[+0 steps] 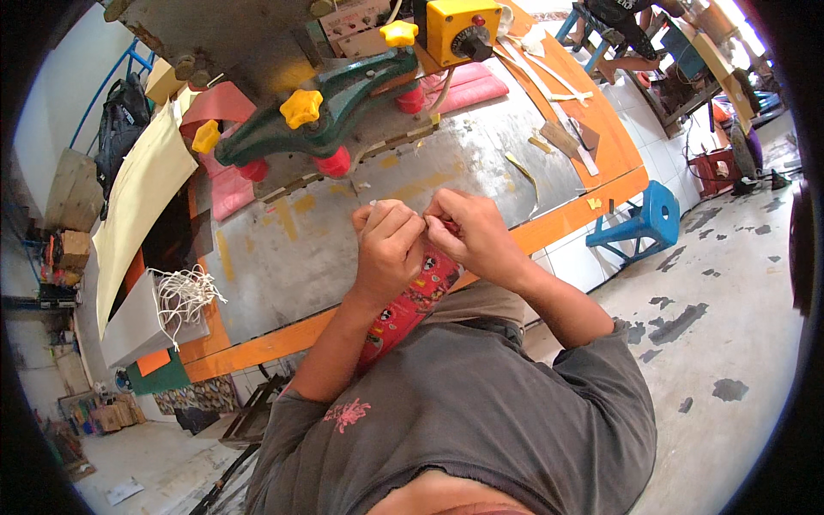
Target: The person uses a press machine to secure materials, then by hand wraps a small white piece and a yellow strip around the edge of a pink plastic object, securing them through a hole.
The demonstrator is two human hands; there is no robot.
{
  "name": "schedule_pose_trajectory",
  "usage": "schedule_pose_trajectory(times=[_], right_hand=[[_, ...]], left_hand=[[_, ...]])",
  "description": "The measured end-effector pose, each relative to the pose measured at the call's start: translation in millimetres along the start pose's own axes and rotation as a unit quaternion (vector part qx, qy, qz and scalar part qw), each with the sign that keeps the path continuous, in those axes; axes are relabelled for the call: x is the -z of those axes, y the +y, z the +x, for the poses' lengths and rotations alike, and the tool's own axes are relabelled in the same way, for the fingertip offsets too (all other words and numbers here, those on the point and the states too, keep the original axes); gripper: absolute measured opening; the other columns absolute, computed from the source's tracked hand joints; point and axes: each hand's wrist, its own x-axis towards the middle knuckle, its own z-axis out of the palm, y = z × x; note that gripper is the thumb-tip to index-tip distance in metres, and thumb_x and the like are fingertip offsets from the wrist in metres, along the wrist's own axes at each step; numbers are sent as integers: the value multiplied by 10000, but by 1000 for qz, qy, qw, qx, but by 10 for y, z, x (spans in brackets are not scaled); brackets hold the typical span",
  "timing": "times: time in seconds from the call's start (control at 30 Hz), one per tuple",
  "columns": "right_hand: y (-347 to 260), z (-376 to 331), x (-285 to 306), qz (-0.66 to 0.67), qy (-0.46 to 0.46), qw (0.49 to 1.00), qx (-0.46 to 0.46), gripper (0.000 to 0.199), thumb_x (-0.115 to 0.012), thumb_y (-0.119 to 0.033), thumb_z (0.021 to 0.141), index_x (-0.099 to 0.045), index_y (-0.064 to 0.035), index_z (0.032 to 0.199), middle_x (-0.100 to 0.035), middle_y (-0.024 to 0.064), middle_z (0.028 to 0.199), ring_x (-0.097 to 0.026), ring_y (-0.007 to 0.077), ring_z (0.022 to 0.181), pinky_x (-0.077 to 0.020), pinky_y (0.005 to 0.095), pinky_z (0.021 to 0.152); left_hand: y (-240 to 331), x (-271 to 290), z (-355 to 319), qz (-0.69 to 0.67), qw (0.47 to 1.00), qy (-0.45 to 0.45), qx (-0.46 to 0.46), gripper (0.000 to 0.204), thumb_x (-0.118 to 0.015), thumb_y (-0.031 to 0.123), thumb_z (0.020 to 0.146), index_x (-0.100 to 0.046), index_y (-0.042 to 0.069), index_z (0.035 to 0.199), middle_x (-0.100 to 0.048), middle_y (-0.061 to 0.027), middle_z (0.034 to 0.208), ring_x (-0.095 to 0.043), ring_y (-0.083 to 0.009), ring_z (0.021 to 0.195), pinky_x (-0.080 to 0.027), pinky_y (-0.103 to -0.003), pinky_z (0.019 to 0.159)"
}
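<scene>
A workshop surrounds the grip: pale floor (687,343) with dark worn patches off to its right, and a table (584,190) with an orange edge just under and beyond it, topped by a scuffed grey sheet (300,275). Both forearms come up from the lower side, elbows bent and apart, and draw in until the two hands nearly meet in front of the belly. The left hand (390,236) is turned knuckles up, its fingers folded in and pressed together; a small white tip (373,203) shows at its far side, but I cannot tell what lies inside the curl. The right hand (468,227) bends inward at the wrist, thumb and forefinger pinching a bit of the red printed piece (433,275). That piece runs from the grip back toward the body, partly covered by the left hand and forearm — slanting down to the shirt (481,395).

Straight beyond the grip stands a machine with a green bar (360,99), yellow knobs (300,109) and red feet (333,163). Left of the grip are white strings (184,300) on a grey box (129,330); right of it — past the table's edge — stands a blue stool (657,215).
</scene>
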Motion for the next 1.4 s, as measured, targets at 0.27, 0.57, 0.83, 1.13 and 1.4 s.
schedule_pose_trajectory(times=[0.27, 0.57, 0.83, 1.13, 1.4], right_hand=[[165, 10, 105, 33, -22, 998, -40, 147, -707, -128, 963, -692, 18, 969, -670, 167, 764, -662, 237, 660, -526, 377, 641], [197, 141, 333, -33, -70, 996, 39, 204, -716, -202, 1013, -722, 2, 1017, -688, 184, 832, -683, 318, 735, -534, 402, 695], [248, 348, 400, 24, -130, 991, -14, 243, -669, -221, 1064, -721, 12, 1018, -660, 112, 782, -627, 201, 718, -498, 345, 686], [279, 354, 316, 72, -127, 989, -35, 239, -674, -235, 1072, -699, 3, 1074, -662, 39, 817, -595, 112, 761, -493, 297, 728], [146, 281, 384, -72, -102, 985, 123, 171, -711, -158, 978, -673, -39, 1095, -718, 145, 927, -719, 328, 875, -557, 422, 771]], left_hand=[[-34, -53, 1, 22, 999, -19, 22, 102, -792, 57, 836, -713, 88, 892, -678, -17, 918, -666, -230, 1002, -388, -419, 910], [-16, 11, 61, 69, 997, -32, 35, 97, -769, 138, 901, -744, 145, 995, -691, 23, 1014, -655, -188, 1063, -332, -429, 963], [-47, 41, 66, 68, 996, -10, 54, 148, -803, 171, 890, -752, 155, 1029, -688, 24, 1006, -648, -203, 1051, -325, -444, 992], [-86, 60, 28, 103, 994, 16, 25, 142, -806, 183, 889, -759, 159, 1021, -734, 27, 1034, -675, -190, 1074, -325, -436, 1034], [-90, 71, 25, 110, 993, 8, 29, 122, -802, 166, 893, -775, 148, 1011, -751, 18, 1027, -686, -187, 1085, -332, -435, 1039]])
